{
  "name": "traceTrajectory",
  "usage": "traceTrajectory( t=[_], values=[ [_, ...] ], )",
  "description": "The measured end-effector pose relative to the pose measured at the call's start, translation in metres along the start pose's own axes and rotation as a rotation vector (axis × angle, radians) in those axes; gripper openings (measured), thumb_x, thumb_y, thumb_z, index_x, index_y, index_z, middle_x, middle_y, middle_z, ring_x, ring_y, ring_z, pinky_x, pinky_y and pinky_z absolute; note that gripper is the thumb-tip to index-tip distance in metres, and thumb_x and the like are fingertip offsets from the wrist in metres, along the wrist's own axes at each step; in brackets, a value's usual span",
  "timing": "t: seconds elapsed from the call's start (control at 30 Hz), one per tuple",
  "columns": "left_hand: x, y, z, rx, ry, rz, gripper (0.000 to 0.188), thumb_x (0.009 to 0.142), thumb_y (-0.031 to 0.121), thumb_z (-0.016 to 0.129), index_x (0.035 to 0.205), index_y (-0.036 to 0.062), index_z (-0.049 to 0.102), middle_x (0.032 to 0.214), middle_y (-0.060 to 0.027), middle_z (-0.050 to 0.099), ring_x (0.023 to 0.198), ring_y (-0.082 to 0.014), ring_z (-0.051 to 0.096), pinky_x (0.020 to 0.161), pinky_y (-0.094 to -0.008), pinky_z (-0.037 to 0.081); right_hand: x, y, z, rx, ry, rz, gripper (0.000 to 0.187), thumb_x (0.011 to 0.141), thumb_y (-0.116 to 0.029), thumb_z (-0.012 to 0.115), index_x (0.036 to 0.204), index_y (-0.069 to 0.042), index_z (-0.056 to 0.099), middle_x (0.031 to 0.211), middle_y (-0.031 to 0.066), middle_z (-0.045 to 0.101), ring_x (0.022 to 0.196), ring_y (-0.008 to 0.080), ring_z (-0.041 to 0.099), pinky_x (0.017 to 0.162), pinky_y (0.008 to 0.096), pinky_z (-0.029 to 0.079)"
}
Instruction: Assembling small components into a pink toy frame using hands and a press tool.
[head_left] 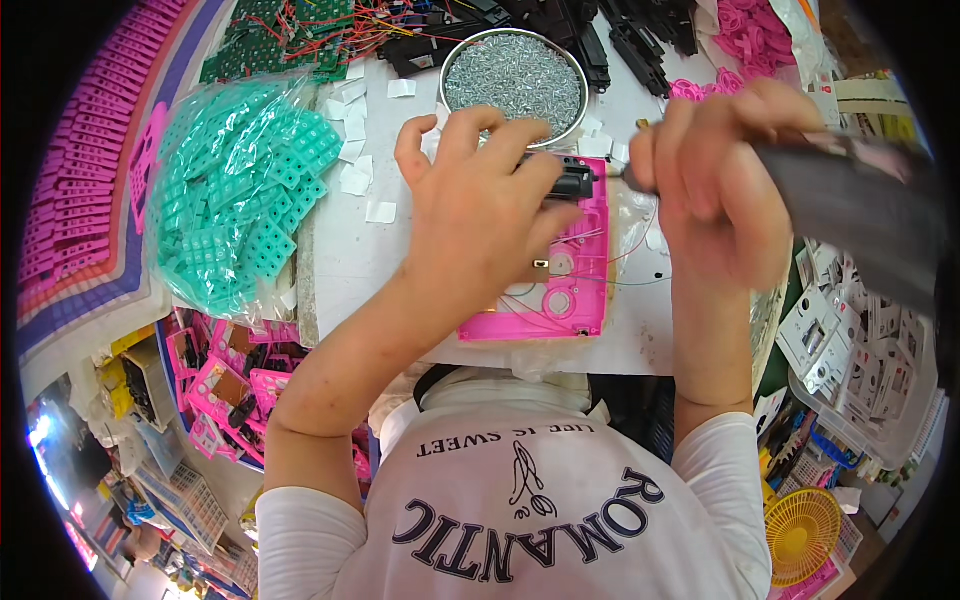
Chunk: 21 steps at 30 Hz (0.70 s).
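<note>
A bright pink plastic housing (592, 235) lies on the white table in front of me, with thin wires and a black part (573, 182) in it. My left hand (480, 205) rests over its left side, fingers spread, thumb and forefinger beside the black part. It covers much of the housing. My right hand (725, 180) is wrapped round a dark electric screwdriver (850, 205), smeared by motion. The tool lies nearly level, its narrow end pointing left toward the housing's upper right corner. Just beyond the housing stands a round metal bowl (440, 88) filled with small silver screws.
A clear bag of turquoise plastic pieces (240, 200) sits at the left, near scattered white paper bits (356, 178). Green circuit boards (270, 40) with red wires and black parts (640, 45) lie at the back. Pink housings (225, 390) fill a bin below left; white panels (860, 370) fill a right-hand tub.
</note>
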<state>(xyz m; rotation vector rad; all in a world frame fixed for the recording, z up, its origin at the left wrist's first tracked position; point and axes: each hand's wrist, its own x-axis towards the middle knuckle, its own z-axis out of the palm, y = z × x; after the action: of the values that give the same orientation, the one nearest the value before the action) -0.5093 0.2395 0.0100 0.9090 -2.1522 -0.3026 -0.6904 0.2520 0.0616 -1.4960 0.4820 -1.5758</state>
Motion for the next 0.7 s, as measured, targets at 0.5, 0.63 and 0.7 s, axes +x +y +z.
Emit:
traceTrajectory(
  t=[0.5, 0.63, 0.7],
  values=[
    [-0.007, -0.019, 0.007, 0.030, -0.164, 0.032, 0.020, 0.078, 0.019, 0.080, 0.094, 0.0142, 0.068, 0.096, 0.0009, 0.068, 0.103, -0.0214, 0.061, 0.104, -0.0527, 0.027, -0.007, 0.045, -0.009, -0.315, 0.075, 0.084, 0.016, 0.092, -0.001, 0.062, 0.093, -0.004, 0.046, 0.064, 0.0058, 0.050, 0.052, 0.0119, 0.045, 0.051, 0.0317, 0.043],
    [0.002, -0.027, 0.010, -0.092, -0.260, 0.052, 0.028, 0.078, 0.018, 0.079, 0.102, 0.0111, 0.066, 0.103, -0.0036, 0.068, 0.112, -0.0247, 0.060, 0.107, -0.0570, 0.031, 0.001, 0.041, -0.017, -0.313, -0.009, 0.169, 0.019, 0.092, -0.006, 0.068, 0.100, -0.002, 0.051, 0.071, 0.0094, 0.058, 0.056, 0.0152, 0.055, 0.053, 0.0313, 0.048],
    [0.008, -0.034, 0.010, -0.133, -0.330, 0.076, 0.034, 0.080, 0.018, 0.078, 0.110, 0.0106, 0.064, 0.112, -0.0068, 0.069, 0.120, -0.0263, 0.059, 0.110, -0.0588, 0.030, 0.011, 0.034, -0.026, -0.088, -0.012, 0.268, 0.039, 0.093, -0.021, 0.071, 0.118, 0.000, 0.050, 0.080, 0.0129, 0.061, 0.069, 0.0208, 0.060, 0.066, 0.0347, 0.051]
  ],
)
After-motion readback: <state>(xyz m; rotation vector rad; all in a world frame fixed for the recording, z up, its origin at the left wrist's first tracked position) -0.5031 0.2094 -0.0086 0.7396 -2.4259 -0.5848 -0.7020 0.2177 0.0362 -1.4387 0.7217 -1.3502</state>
